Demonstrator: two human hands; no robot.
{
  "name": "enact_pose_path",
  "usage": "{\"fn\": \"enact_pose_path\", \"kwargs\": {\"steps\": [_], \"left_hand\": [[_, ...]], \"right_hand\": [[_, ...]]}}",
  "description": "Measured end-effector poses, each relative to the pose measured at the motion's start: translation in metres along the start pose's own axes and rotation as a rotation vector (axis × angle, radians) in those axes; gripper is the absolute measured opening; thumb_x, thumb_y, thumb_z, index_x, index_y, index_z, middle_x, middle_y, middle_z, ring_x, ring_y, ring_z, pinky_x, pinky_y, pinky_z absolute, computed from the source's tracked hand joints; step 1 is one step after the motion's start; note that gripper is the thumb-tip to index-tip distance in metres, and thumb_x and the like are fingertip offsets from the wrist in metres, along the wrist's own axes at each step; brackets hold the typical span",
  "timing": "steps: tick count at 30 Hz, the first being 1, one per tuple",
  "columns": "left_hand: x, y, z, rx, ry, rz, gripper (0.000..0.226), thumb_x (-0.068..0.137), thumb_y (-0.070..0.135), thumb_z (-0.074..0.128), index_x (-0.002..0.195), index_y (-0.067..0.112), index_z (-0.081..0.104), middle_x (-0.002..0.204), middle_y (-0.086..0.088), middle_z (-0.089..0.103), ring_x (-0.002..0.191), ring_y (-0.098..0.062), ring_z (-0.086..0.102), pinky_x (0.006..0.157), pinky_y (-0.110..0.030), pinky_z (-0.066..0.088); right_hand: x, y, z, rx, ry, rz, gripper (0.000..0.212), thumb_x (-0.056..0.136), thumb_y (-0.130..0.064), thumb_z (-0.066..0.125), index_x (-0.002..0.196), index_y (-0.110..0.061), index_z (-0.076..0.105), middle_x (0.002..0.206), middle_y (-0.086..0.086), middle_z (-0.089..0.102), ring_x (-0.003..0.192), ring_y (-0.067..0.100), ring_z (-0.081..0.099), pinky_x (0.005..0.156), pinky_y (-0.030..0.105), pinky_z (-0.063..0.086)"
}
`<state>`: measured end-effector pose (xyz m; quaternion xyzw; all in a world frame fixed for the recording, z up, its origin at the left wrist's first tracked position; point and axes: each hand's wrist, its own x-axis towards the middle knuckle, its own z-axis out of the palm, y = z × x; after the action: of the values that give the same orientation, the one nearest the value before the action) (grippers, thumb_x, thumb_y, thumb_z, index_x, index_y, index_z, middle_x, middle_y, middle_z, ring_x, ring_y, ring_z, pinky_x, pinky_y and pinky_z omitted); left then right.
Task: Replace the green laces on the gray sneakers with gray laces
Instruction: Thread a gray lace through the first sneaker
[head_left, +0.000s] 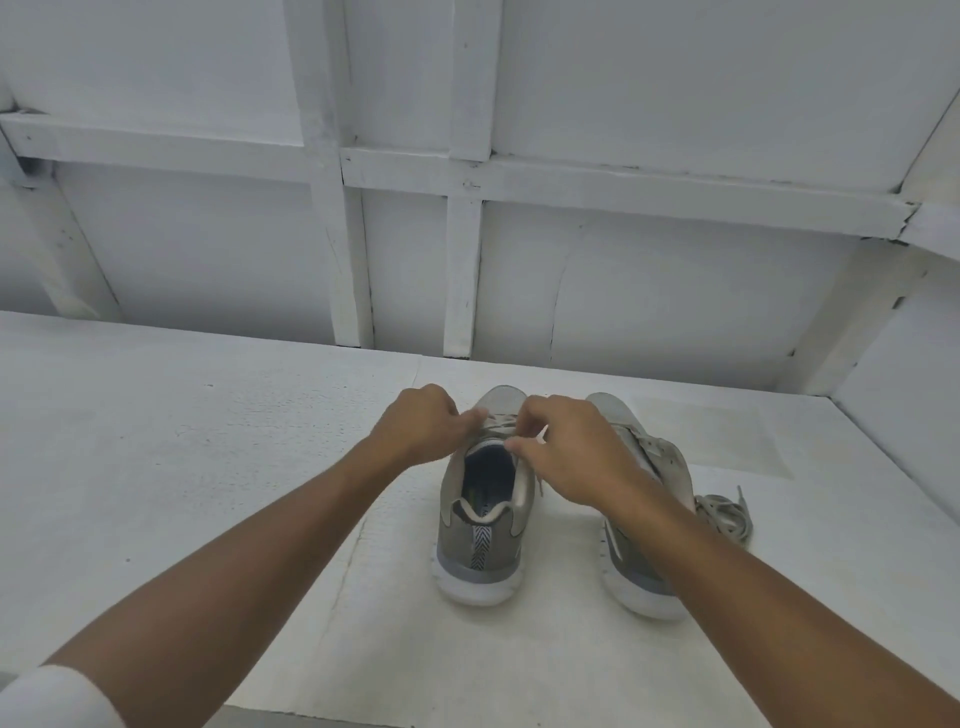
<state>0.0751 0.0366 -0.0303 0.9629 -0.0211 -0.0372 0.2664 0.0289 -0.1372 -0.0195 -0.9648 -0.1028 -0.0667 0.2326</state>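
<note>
Far left: plain white table (156, 441), nothing going on there. Then the left hand (421, 423), fingers curled, pinching a stretch of pale lace (498, 423) at the left side of the eyelet row. Same lace crossing the top of the sneaker (480, 551) in the middle, upright on the table, heel toward the camera. Right next to that, the right hand (566, 452), thumb and forefinger pinched on the lace near the tongue's upper edge, other fingers tucked under.

Hard to call the lace colour in this light. Looks pale gray rather than green, so probably threading the replacement, not stripping the old one.

Further right, the second sneaker (665, 457), half hidden under the right forearm, parallel to the first and just beside it. Past that, a loose bundle of lace (727, 514) heaped on the table, just beside that shoe.

Tips for this bit:
- Even up both ends before pulling.
- Keep the lace flat, no twists.
- Snug each crossing from the toe upward instead of yanking at the top.
- Pin the shoe with a spare finger to stop it sliding toward the wall.
- Feed the tip from underneath every time for a matching pattern.
</note>
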Motion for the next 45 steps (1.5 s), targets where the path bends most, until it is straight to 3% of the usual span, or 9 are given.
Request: {"fn": "enact_pose_path", "kwargs": {"steps": [2, 6, 11, 16, 24, 29, 34, 39, 45], "left_hand": [[-0.001, 0.001, 0.005, -0.03, 0.047, -0.01, 0.05, 0.09, 0.05, 0.058, 0.059, 0.011, 0.057, 0.058, -0.002, 0.053, 0.059, -0.016, 0.051, 0.05, -0.023, 0.033], [-0.002, 0.002, 0.009, -0.107, 0.094, 0.07, 0.022, 0.091, 0.038, 0.06, 0.087, 0.017, 0.068, 0.085, 0.0, 0.067, 0.076, -0.015, 0.061, 0.057, -0.022, 0.04], [-0.003, 0.002, 0.012, -0.114, 0.154, 0.137, 0.019, 0.097, 0.034, 0.055, 0.099, 0.017, 0.064, 0.091, 0.0, 0.062, 0.08, -0.017, 0.059, 0.062, -0.022, 0.04], [-0.001, -0.002, 0.016, -0.064, 0.188, 0.15, 0.013, 0.1, 0.025, 0.049, 0.09, 0.018, 0.054, 0.094, -0.009, 0.067, 0.074, -0.023, 0.058, 0.061, -0.028, 0.041], [0.001, -0.018, 0.024, -0.007, 0.189, 0.067, 0.004, 0.097, 0.016, 0.051, 0.094, 0.014, 0.051, 0.093, -0.009, 0.063, 0.076, -0.023, 0.061, 0.07, -0.04, 0.056], [0.002, -0.024, 0.027, -0.012, 0.19, 0.052, 0.013, 0.099, 0.024, 0.049, 0.096, 0.013, 0.055, 0.091, -0.009, 0.064, 0.075, -0.024, 0.061, 0.07, -0.041, 0.056], [0.001, -0.026, 0.032, 0.018, 0.177, 0.054, 0.017, 0.099, 0.029, 0.048, 0.095, 0.014, 0.054, 0.091, -0.008, 0.064, 0.078, -0.025, 0.059, 0.067, -0.036, 0.051], [0.001, -0.029, 0.034, 0.019, 0.184, 0.047, 0.018, 0.099, 0.03, 0.048, 0.096, 0.014, 0.056, 0.092, -0.008, 0.064, 0.078, -0.024, 0.06, 0.07, -0.037, 0.053], [0.008, -0.028, 0.023, -0.202, 0.214, 0.005, 0.015, 0.095, 0.031, 0.057, 0.088, 0.019, 0.061, 0.087, -0.003, 0.07, 0.074, -0.021, 0.068, 0.074, -0.039, 0.058]], "right_hand": [[0.0, -0.001, 0.001, -0.052, 0.006, -0.022, 0.01, 0.088, -0.033, 0.064, 0.088, -0.023, 0.062, 0.091, -0.005, 0.061, 0.087, 0.016, 0.053, 0.077, 0.034, 0.047], [0.002, -0.001, 0.002, -0.067, -0.005, -0.027, 0.005, 0.092, -0.025, 0.061, 0.088, -0.022, 0.059, 0.087, -0.002, 0.061, 0.081, 0.019, 0.056, 0.07, 0.032, 0.049], [0.003, -0.002, 0.004, -0.19, -0.006, -0.082, 0.012, 0.095, -0.016, 0.049, 0.098, -0.018, 0.061, 0.093, 0.003, 0.061, 0.086, 0.024, 0.057, 0.07, 0.036, 0.049], [0.007, 0.009, -0.001, -0.253, -0.043, -0.139, 0.031, 0.096, -0.014, 0.044, 0.118, -0.022, 0.065, 0.107, 0.003, 0.058, 0.101, 0.024, 0.054, 0.079, 0.035, 0.047], [0.004, 0.024, 0.003, -0.333, -0.208, -0.046, 0.034, 0.08, 0.005, 0.045, 0.097, -0.017, 0.064, 0.097, 0.003, 0.056, 0.088, 0.026, 0.057, 0.062, 0.029, 0.037], [0.016, 0.027, -0.006, 0.099, -0.355, 0.051, 0.012, 0.089, -0.012, 0.064, 0.097, -0.018, 0.072, 0.086, -0.007, 0.066, 0.079, 0.009, 0.058, 0.068, 0.02, 0.044], [0.019, 0.025, -0.004, 0.748, -0.35, 0.183, 0.013, 0.087, -0.006, 0.068, 0.084, -0.019, 0.071, 0.088, -0.008, 0.07, 0.076, 0.003, 0.059, 0.067, 0.021, 0.045], [0.024, 0.021, 0.02, 1.015, -0.314, 0.247, 0.017, 0.09, -0.006, 0.061, 0.084, -0.022, 0.061, 0.112, -0.001, 0.072, 0.094, 0.013, 0.059, 0.069, 0.032, 0.032], [0.02, 0.009, 0.034, 1.162, -0.077, 0.359, 0.007, 0.089, -0.005, 0.065, 0.094, -0.011, 0.066, 0.086, 0.005, 0.073, 0.056, 0.002, 0.062, 0.049, 0.014, 0.043]]}}
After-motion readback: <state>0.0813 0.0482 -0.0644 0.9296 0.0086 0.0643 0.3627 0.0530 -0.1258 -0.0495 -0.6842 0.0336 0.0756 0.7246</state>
